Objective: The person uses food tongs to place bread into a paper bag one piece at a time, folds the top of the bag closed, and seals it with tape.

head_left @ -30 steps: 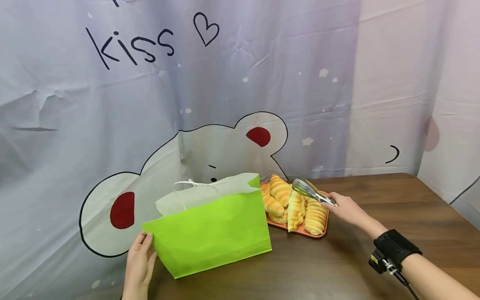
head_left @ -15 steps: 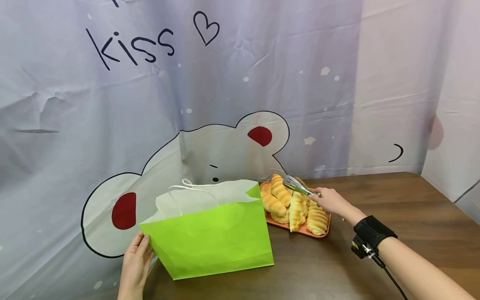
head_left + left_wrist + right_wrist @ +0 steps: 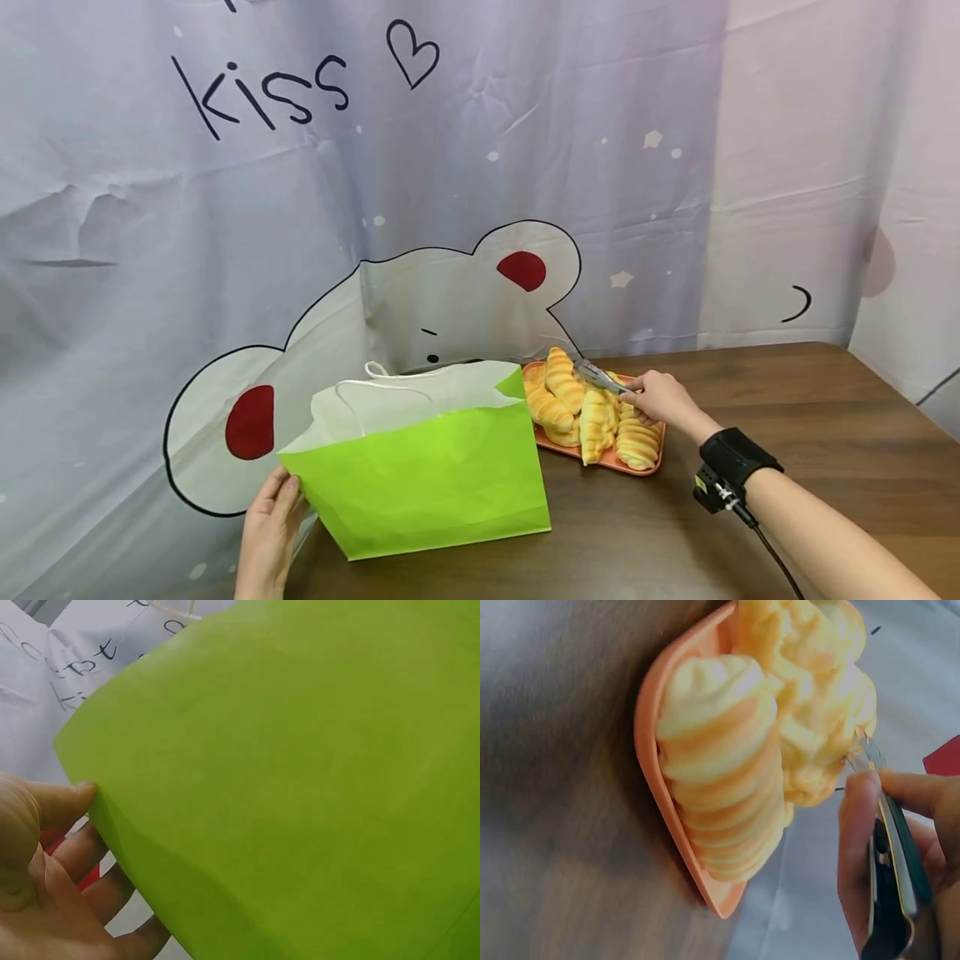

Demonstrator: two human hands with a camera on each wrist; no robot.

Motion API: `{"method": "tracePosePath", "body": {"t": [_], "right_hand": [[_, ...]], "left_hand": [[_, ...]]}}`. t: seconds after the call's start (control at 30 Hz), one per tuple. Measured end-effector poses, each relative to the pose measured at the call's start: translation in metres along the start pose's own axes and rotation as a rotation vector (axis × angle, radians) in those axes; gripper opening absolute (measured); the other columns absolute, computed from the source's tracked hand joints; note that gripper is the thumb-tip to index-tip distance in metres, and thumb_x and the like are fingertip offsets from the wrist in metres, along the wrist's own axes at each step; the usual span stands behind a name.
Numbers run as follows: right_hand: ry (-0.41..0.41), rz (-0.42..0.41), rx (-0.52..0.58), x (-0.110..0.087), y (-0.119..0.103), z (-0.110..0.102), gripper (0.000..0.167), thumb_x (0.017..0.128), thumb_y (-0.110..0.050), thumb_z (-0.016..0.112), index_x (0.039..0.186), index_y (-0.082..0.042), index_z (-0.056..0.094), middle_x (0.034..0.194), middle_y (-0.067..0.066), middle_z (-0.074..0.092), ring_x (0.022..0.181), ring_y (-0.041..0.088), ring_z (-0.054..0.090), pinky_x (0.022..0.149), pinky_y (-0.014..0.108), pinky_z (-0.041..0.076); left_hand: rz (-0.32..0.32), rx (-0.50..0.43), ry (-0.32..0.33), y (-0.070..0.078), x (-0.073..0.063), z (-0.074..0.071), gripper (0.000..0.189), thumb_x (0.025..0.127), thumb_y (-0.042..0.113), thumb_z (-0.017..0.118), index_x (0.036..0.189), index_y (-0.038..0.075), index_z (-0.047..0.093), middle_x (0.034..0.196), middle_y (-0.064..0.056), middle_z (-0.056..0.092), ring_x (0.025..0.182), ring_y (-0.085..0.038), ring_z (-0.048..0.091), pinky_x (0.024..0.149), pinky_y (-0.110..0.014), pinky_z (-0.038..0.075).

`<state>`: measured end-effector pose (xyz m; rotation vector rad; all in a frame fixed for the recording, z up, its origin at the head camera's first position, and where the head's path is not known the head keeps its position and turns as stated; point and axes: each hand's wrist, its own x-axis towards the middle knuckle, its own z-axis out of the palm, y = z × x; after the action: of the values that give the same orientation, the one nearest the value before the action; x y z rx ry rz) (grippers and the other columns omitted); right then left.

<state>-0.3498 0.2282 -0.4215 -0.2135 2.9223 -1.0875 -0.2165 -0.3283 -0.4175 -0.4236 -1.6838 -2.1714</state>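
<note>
Left hand pinches a green paper bag; right hand grips silver metal tongs near striped golden oblong rolls.

Ppr bag was solid bright lime grn outside, wht inside, w/ wht cord handles. Bread rolls were yel w/ orange-brn crosswise stripes, paler cream-yel btwn bands. Tray was plain orange, close to coral. Tongs were shiny silver w/ dk areas along the grips in R wrist view. Table was med-to-dk brn w/ streaky wood grain. Backdrop was pale blue-gray going lilac, then off-wht at R, w/ wht stars & dots, blk "kiss" lettering & a blk-outlined heart. Bear print was wht w/ blk outline & dk red inner ears. Round print at far R was faded pink. Wrist strap & cable were blk.
</note>
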Motion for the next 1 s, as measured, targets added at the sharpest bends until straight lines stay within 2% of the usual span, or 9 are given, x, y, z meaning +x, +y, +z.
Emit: {"method": "tracePosePath", "body": {"t": [0.17,0.37,0.53,0.77,1.0], "right_hand": [[0.059,0.0,0.028,-0.005,0.0,-0.001,0.031,0.1,-0.017,0.06,0.117,0.009,0.066,0.062,0.004,0.063,0.055,0.013,0.061,0.06,0.04,0.057],[0.083,-0.021,0.078,-0.009,0.0,-0.005,0.033,0.1,-0.014,0.06,0.121,0.01,0.065,0.063,0.006,0.063,0.057,0.015,0.063,0.059,0.04,0.057],[0.125,-0.05,0.092,-0.01,-0.002,-0.011,0.031,0.1,-0.015,0.06,0.12,0.009,0.066,0.065,0.009,0.066,0.057,0.015,0.064,0.056,0.034,0.057],[0.167,-0.085,0.149,-0.016,-0.022,-0.032,0.034,0.101,-0.017,0.06,0.122,0.009,0.064,0.07,0.011,0.067,0.058,0.014,0.064,0.052,0.025,0.054],[0.202,-0.163,0.174,-0.022,-0.051,-0.049,0.032,0.101,-0.019,0.061,0.121,0.006,0.066,0.071,0.009,0.068,0.06,0.013,0.065,0.057,0.029,0.058]], "left_hand": [[-0.013,0.029,0.033,0.0,0.0,0.002,0.032,0.107,0.005,0.042,0.124,0.023,0.063,0.118,0.015,0.068,0.105,0.003,0.065,0.088,-0.013,0.051],[-0.047,0.065,0.07,0.0,0.0,0.003,0.032,0.106,0.007,0.045,0.125,0.027,0.061,0.12,0.019,0.067,0.107,0.006,0.063,0.087,-0.013,0.052],[-0.043,0.072,0.062,0.0,0.0,0.004,0.032,0.106,0.006,0.044,0.126,0.027,0.059,0.121,0.019,0.066,0.109,0.006,0.062,0.088,-0.013,0.052],[-0.023,0.029,0.051,-0.002,0.002,0.004,0.035,0.105,0.001,0.043,0.126,0.024,0.06,0.121,0.016,0.067,0.109,0.004,0.063,0.088,-0.013,0.052],[0.003,-0.03,0.031,-0.004,0.002,0.004,0.04,0.105,-0.003,0.04,0.125,0.024,0.063,0.12,0.014,0.069,0.107,0.003,0.064,0.087,-0.014,0.053]]}}
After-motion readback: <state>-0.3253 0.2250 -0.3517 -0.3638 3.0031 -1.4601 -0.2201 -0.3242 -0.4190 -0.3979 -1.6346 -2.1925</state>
